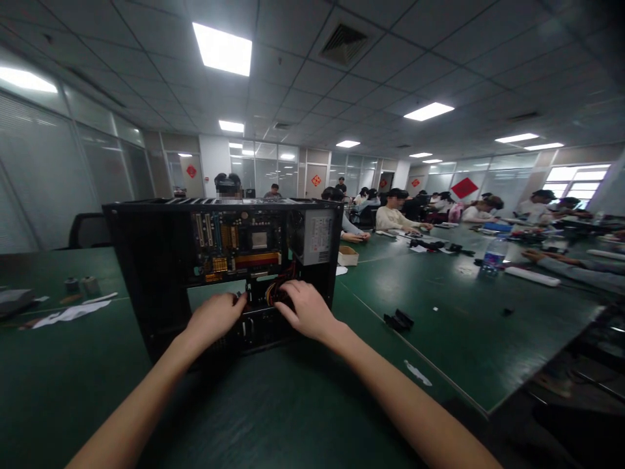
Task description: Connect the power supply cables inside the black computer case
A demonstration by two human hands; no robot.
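A black computer case [127, 273] stands on the green table with its side open towards me. Inside show the motherboard [234, 238], a power supply [317, 234] at the upper right and a bundle of coloured cables [270, 293]. My left hand [217, 316] reaches into the lower middle, thumb and fingers closed near a black metal drive bay [249, 326]; what they pinch is hidden. Beside the cables is my right hand [307, 309], its thumb apart from its bent fingers. The fingertips reach to the cables; no firm grip shows.
On the table [469, 339] right of the case lie a black plastic part [399, 320] and a scrap of white paper [417, 372]. Farther off stand a water bottle [494, 256] and a small box [347, 256]. Paper [73, 314] lies at left. Several people sit beyond.
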